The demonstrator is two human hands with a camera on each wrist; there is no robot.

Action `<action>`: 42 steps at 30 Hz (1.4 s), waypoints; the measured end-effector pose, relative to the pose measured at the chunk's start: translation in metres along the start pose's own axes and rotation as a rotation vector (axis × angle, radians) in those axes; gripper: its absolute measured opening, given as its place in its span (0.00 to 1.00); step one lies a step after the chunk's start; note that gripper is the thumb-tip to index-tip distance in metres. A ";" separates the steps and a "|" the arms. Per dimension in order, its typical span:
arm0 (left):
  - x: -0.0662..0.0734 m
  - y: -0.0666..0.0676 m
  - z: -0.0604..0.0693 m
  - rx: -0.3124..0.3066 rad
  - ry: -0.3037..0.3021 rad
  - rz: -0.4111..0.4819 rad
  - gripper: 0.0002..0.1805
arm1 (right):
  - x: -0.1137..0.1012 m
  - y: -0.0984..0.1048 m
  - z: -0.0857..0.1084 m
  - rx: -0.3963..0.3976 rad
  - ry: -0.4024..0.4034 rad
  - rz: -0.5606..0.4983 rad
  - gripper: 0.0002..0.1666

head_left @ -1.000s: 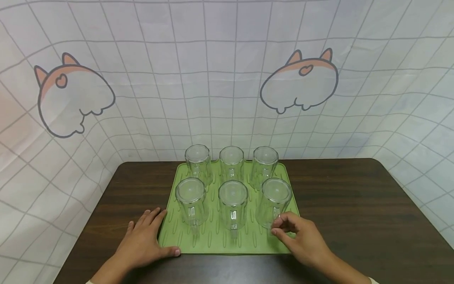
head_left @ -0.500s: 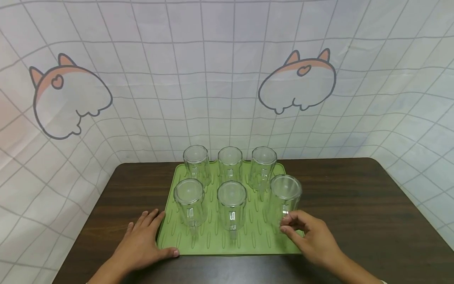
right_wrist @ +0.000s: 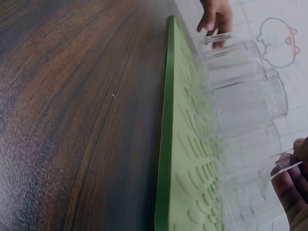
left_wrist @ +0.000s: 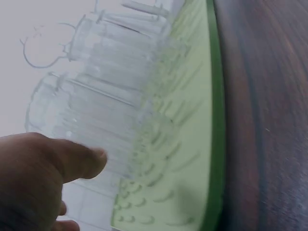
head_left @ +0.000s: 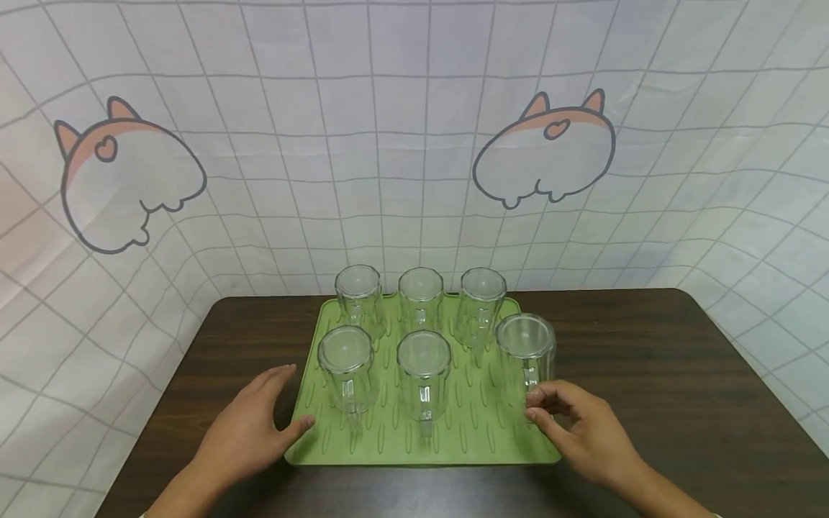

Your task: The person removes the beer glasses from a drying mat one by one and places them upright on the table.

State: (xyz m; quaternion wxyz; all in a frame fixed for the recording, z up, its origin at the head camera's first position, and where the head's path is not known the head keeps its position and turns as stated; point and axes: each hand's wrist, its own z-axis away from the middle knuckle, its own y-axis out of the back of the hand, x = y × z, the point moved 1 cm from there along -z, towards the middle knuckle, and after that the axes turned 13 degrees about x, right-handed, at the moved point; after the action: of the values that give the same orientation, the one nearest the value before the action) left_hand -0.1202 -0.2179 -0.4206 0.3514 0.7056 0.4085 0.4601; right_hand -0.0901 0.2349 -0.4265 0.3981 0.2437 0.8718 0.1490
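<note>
Here's the right hand (head_left: pixel 586 429), thumb and fingertips pinching the handle (right_wrist: pixel 288 166) of the front-right glass mug (head_left: pixel 526 352), which sits base-up above the right side of the green mat (head_left: pixel 447 446); whether its rim touches the ridges or hangs just over them, I can't tell from these angles. Over on the other flank, the left hand (head_left: pixel 242 426) has its thumb and fingers spread wide apart, gripping nothing, poised at the mat's left edge, with the thumb reaching over the green. Nearest to it stands the front-left mug (head_left: pixel 347 363), upside down, handle towards the person, and next along comes the front-middle mug (head_left: pixel 424 367), turned the same way. Behind them, a full back row: the back-left mug (head_left: pixel 359 290), the back-middle mug (head_left: pixel 421 291) and the back-right mug (head_left: pixel 481 295), all bottoms up. The mat lies on a dark wooden table (head_left: pixel 648 360), and behind it all rises a white gridded cloth (head_left: pixel 343 144) bearing two cartoon animals, one at left (head_left: pixel 132 187), one at right (head_left: pixel 547 158).
</note>
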 end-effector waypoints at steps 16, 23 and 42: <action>0.040 0.032 -0.019 0.273 -0.176 0.195 0.39 | -0.007 0.008 -0.008 0.014 0.089 -0.007 0.23; 0.060 0.032 -0.026 0.245 -0.239 0.225 0.38 | -0.007 0.013 -0.012 0.044 0.150 0.014 0.29; 0.109 0.019 -0.053 0.151 -0.383 0.243 0.40 | -0.013 0.020 -0.025 0.015 0.229 0.002 0.11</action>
State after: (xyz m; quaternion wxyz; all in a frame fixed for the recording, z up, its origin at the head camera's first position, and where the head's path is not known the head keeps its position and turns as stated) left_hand -0.1388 -0.1216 -0.3466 0.3108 0.8482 0.2797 0.3252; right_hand -0.0954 0.2427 -0.3936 0.2938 0.2288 0.9125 0.1697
